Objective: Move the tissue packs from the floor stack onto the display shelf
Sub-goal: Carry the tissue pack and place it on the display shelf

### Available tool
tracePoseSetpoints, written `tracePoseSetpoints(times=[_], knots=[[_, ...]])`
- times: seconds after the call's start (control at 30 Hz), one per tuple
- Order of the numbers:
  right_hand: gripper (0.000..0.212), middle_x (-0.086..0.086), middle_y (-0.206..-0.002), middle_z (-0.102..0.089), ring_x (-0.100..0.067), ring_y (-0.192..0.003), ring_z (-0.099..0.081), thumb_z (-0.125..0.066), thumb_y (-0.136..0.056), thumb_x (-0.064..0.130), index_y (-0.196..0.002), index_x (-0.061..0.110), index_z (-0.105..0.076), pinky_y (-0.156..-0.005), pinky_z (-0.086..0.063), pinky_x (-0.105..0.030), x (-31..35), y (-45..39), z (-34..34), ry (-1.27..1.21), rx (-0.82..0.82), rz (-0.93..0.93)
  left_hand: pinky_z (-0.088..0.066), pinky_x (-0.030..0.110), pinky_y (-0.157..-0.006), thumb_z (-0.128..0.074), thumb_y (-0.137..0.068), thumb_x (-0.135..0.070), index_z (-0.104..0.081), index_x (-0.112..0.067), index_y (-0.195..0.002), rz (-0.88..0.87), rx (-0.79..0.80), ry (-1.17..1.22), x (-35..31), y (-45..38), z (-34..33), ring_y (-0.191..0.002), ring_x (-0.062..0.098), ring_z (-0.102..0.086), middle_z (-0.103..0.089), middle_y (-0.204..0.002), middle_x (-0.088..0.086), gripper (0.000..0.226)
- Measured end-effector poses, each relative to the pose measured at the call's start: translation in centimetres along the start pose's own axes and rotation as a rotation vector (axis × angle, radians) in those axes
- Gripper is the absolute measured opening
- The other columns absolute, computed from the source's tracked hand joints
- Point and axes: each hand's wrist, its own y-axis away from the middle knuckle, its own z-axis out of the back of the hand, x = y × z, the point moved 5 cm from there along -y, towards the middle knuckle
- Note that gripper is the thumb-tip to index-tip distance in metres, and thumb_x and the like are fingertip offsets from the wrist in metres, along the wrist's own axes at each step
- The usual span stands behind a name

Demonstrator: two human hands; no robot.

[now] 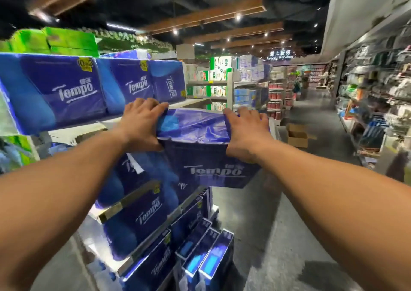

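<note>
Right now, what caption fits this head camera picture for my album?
Both hands, left hand and right hand, lift a blue tissue pack toward the display shelf.

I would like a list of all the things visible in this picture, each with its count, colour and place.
Held tissue pack: one, dark blue, raised between both hands at the shelf's right end.
Shelf packs: three in front, dark blue, side by side on the upper display shelf.
Lower packs: several, dark blue, on the tiers below; exact count unclear.
Green packs: a few, green, top left.
Cardboard box: one, brown, open, on the aisle floor.
Far shelves: mixed goods, blurred.
Left hand: grips the pack's left end.
Right hand: grips its right end.
</note>
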Motion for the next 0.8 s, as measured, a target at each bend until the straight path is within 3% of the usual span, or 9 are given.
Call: tracePoseSetpoints(times=[0.3, 0.5, 0.67, 0.8], knots=[[0.101, -0.011, -0.154, -0.027, -0.036, -0.138, -0.027, -0.074, -0.074, 0.034, -0.156, 0.03, -0.016, -0.115, -0.021, -0.053, -11.3, -22.5, -2.3, -0.002, -0.221, 0.132, -0.031, 0.053, -0.105, -0.089, -0.046, -0.052, -0.037, -0.017, -0.147, 0.144, -0.196, -0.097, -0.7, -20.5, -5.4, -0.116, 0.036, -0.04, -0.046, -0.132, 0.01, 0.119], [0.099, -0.011, -0.149, -0.03, -0.035, -0.131, -0.033, -0.075, -0.074, 0.035, -0.154, 0.029, -0.017, -0.112, -0.025, -0.051, -13.3, -36.2, -4.4, 0.004, -0.419, 0.198, -0.031, 0.054, -0.103, -0.09, -0.047, -0.053, -0.038, -0.015, -0.145, 0.198, -0.372, -0.218, 3.1, -31.1, -8.0, -0.113, 0.036, -0.04, -0.047, -0.129, 0.012, 0.118], [0.099, -0.014, -0.146, -0.028, -0.039, -0.129, -0.033, -0.076, -0.071, 0.026, -0.15, 0.027, -0.017, -0.11, -0.027, -0.054, -13.5, -46.7, -7.2, 0.0, -0.59, 0.216, -0.029, 0.053, -0.102, -0.085, -0.058, -0.04, -0.04, -0.011, -0.144, 0.227, -0.567, -0.321, 7.0, -39.0, -12.1, -0.115, 0.04, -0.038, -0.046, -0.13, 0.017, 0.101], [0.104, -0.016, -0.149, -0.025, -0.039, -0.132, -0.03, -0.081, -0.07, 0.033, -0.152, 0.026, -0.017, -0.113, -0.024, -0.055, -13.6, -55.9, -9.1, 0.003, -0.642, 0.24, -0.028, 0.051, -0.102, -0.083, -0.058, -0.036, -0.04, -0.01, -0.143, 0.256, -0.608, -0.341, 10.9, -45.7, -15.8, -0.115, 0.04, -0.039, -0.046, -0.13, 0.018, 0.099]])
